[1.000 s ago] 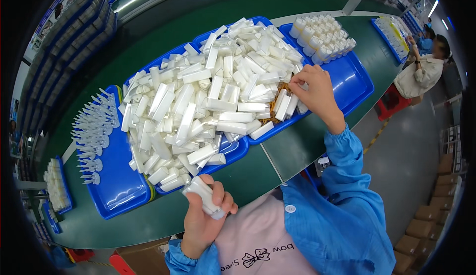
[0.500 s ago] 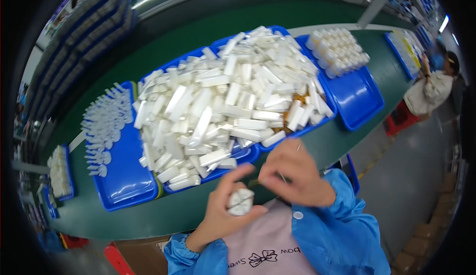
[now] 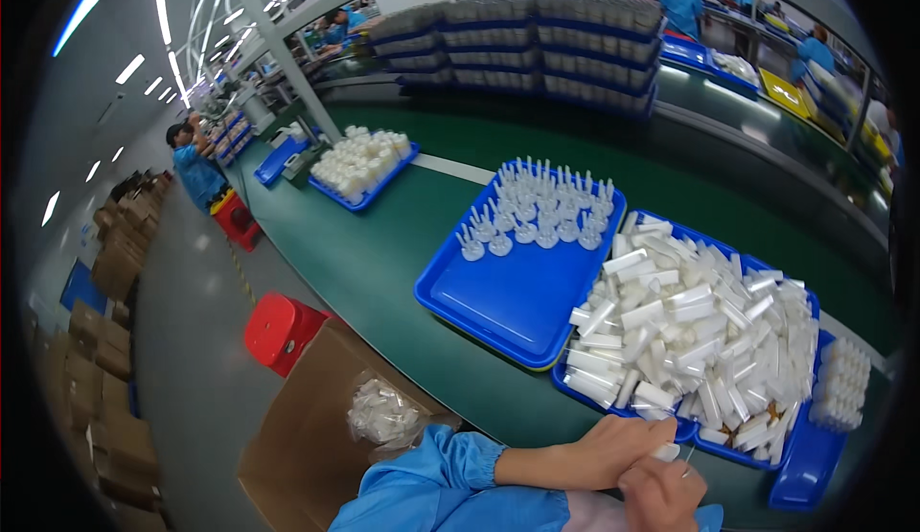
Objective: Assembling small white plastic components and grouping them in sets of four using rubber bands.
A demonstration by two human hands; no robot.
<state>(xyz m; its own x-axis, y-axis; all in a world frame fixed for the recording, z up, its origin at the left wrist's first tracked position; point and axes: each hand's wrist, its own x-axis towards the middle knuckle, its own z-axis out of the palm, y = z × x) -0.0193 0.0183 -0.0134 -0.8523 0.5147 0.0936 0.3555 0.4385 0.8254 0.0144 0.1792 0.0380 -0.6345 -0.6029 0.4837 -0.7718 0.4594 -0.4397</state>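
Note:
At the lower right my two hands meet just in front of a heap of white pieces (image 3: 690, 326). Curled fingers of my left hand (image 3: 609, 451) close around a small white part (image 3: 666, 451), of which only a bit shows. My right hand (image 3: 663, 496) is closed against it, fingers bent; a thin light line sticks out by its fingertips, too fine to name. Many of the heaped pieces are oblong and have clear, shiny parts. They fill blue trays. Left of them, a blue tray (image 3: 498, 307) carries several clear plastic parts with upright stems (image 3: 544, 208).
An open cardboard box (image 3: 297, 436) holding a clear plastic bag (image 3: 383, 412) stands by my left arm. A red stool (image 3: 280, 331) is beyond it. Farther along the green table (image 3: 355, 254) sits a tray of white parts (image 3: 359, 163). Stacked trays (image 3: 517, 48) rise behind; a co-worker (image 3: 196, 168) is far left.
My view has swung left, bringing the cardboard box and stool into sight. My hands, apart before with the white part in the left, are now together.

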